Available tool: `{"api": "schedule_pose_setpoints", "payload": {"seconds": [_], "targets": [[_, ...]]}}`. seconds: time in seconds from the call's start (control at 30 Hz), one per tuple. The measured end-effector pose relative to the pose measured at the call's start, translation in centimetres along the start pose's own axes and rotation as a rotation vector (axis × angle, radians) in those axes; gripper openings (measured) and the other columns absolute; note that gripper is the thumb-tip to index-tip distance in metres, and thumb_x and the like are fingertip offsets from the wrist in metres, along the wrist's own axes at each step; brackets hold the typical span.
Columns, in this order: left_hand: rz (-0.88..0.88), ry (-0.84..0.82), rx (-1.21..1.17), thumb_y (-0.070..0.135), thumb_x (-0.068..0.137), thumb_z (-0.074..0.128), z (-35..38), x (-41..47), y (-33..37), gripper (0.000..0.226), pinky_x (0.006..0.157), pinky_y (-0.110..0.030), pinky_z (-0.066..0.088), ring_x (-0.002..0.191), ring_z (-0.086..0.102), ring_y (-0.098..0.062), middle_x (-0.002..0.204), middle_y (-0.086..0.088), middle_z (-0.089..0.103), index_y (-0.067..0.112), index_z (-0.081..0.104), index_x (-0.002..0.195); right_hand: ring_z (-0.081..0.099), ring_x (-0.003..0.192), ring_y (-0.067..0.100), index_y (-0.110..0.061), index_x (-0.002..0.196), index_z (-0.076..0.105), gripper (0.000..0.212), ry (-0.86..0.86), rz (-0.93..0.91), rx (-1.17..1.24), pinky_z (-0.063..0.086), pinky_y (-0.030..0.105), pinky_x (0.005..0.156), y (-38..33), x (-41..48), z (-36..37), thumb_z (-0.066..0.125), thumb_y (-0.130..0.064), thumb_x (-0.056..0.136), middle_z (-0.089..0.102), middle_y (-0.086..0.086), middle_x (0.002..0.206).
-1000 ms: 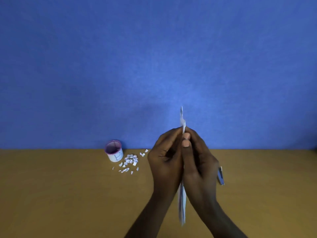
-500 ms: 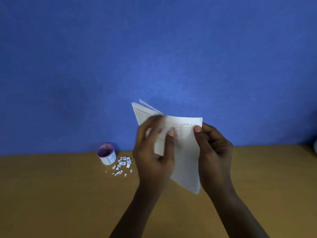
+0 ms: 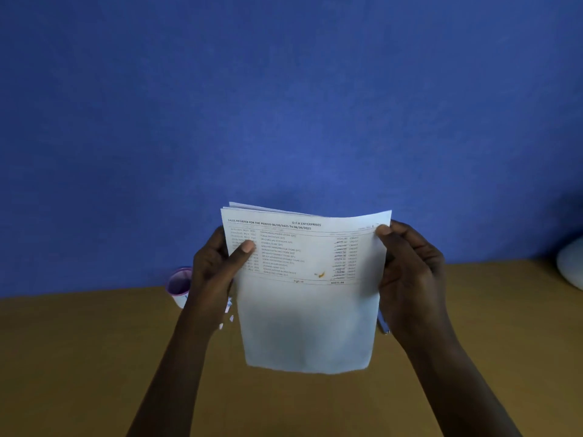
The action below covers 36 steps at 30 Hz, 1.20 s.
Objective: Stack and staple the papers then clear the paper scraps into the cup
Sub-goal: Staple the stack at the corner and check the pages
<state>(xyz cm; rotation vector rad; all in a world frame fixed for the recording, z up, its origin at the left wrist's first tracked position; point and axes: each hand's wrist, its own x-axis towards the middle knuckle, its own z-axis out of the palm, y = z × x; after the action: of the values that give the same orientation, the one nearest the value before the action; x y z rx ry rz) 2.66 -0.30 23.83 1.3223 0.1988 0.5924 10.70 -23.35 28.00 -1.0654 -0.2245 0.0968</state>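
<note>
A stack of printed white papers (image 3: 307,310) hangs upright in the air in front of me, its printed face towards me. My left hand (image 3: 217,272) grips its left edge, thumb on the front. My right hand (image 3: 410,272) grips the right edge near the top corner. A small white cup with a purple rim (image 3: 179,285) stands on the table behind my left hand, partly hidden by it. A few white paper scraps (image 3: 228,310) show between my left wrist and the papers. A slim metal stapler (image 3: 383,324) peeks out on the table beside my right hand.
The wooden table (image 3: 79,357) runs up to a blue wall (image 3: 284,105). A pale rounded object (image 3: 571,263) sits at the far right edge of the table.
The papers were edge-on between my pressed palms a second ago. They have turned flat to face me, and my hands have moved apart to the sheet's left and right edges.
</note>
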Motion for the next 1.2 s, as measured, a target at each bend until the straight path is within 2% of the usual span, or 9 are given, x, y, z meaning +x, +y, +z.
{"api": "schedule_pose_setpoints", "payload": {"seconds": [0.2,0.3,0.47,0.6,0.87,0.93,1.03,1.1,1.2], "targets": [[0.06,0.147,0.122,0.012,0.096,0.065,1.0,-0.9,-0.1,0.013,0.07,-0.022,0.06,0.089,0.077,-0.01,0.097,0.003,0.082,0.003,0.071,0.104,0.069,0.075,0.015,-0.006,0.091,0.074,0.015,0.054,0.005,-0.015,0.053,0.024,0.064,0.4,0.3,-0.4,0.061,-0.007,0.098,0.076,0.002,0.082],[0.094,0.183,0.177,0.01,0.099,0.064,1.3,-1.1,-0.1,0.006,0.069,-0.02,0.059,0.086,0.076,-0.006,0.095,0.007,0.082,0.009,0.07,0.1,0.068,0.085,0.021,-0.007,0.096,0.076,0.013,0.055,-0.014,-0.089,0.05,0.033,0.072,0.7,0.4,-0.7,0.066,-0.015,0.098,0.075,0.009,0.091],[0.11,0.206,0.199,0.018,0.096,0.066,1.5,-1.5,-0.3,0.01,0.07,-0.019,0.06,0.089,0.076,-0.005,0.099,0.011,0.081,0.013,0.071,0.103,0.066,0.087,0.026,-0.011,0.093,0.078,0.011,0.089,-0.056,-0.134,0.048,0.044,0.08,1.1,0.7,-0.5,0.071,-0.02,0.096,0.073,0.013,0.09],[0.105,0.226,0.193,0.023,0.094,0.067,1.5,-1.6,-0.7,0.015,0.07,-0.022,0.061,0.09,0.077,-0.008,0.1,0.008,0.082,0.012,0.07,0.103,0.07,0.094,0.033,-0.011,0.096,0.079,0.013,0.09,-0.045,-0.1,0.051,0.048,0.083,1.4,0.8,-0.6,0.07,-0.019,0.096,0.077,0.014,0.099],[0.113,0.242,0.209,0.022,0.095,0.067,1.1,-1.8,-1.2,0.019,0.073,-0.026,0.062,0.094,0.077,-0.013,0.105,0.003,0.081,0.006,0.07,0.106,0.065,0.085,0.025,-0.015,0.085,0.076,0.021,0.089,-0.035,-0.136,0.046,0.042,0.076,1.7,0.5,-0.7,0.063,-0.018,0.101,0.074,0.004,0.088],[0.114,0.249,0.223,0.025,0.093,0.068,1.2,-1.9,-1.2,0.02,0.075,-0.027,0.062,0.095,0.077,-0.012,0.106,0.005,0.081,0.009,0.07,0.105,0.067,0.086,0.026,-0.013,0.089,0.076,0.018,0.096,-0.062,-0.17,0.047,0.042,0.075,1.8,0.6,-0.7,0.065,-0.021,0.1,0.075,0.006,0.09],[0.11,0.25,0.247,0.029,0.092,0.068,1.3,-2.0,-1.1,0.018,0.075,-0.03,0.062,0.095,0.077,-0.011,0.106,0.008,0.081,0.016,0.071,0.104,0.065,0.075,0.02,-0.011,0.09,0.076,0.015,0.111,-0.083,-0.19,0.045,0.033,0.067,1.9,0.6,-0.6,0.07,-0.022,0.098,0.074,0.001,0.079],[0.11,0.254,0.252,0.028,0.093,0.068,1.3,-2.0,-1.2,0.019,0.075,-0.03,0.061,0.095,0.077,-0.011,0.105,0.009,0.081,0.014,0.07,0.105,0.066,0.076,0.019,-0.011,0.09,0.077,0.013,0.106,-0.09,-0.183,0.046,0.035,0.069,1.9,0.8,-0.5,0.071,-0.021,0.097,0.074,0.0,0.079],[0.114,0.262,0.255,0.028,0.092,0.068,1.3,-1.9,-1.3,0.023,0.075,-0.031,0.061,0.095,0.077,-0.012,0.104,0.008,0.081,0.01,0.069,0.106,0.069,0.087,0.026,-0.011,0.096,0.079,0.013,0.086,-0.096,-0.165,0.049,0.044,0.077,2.1,0.9,-0.8,0.069,-0.02,0.098,0.077,0.01,0.091]]}}
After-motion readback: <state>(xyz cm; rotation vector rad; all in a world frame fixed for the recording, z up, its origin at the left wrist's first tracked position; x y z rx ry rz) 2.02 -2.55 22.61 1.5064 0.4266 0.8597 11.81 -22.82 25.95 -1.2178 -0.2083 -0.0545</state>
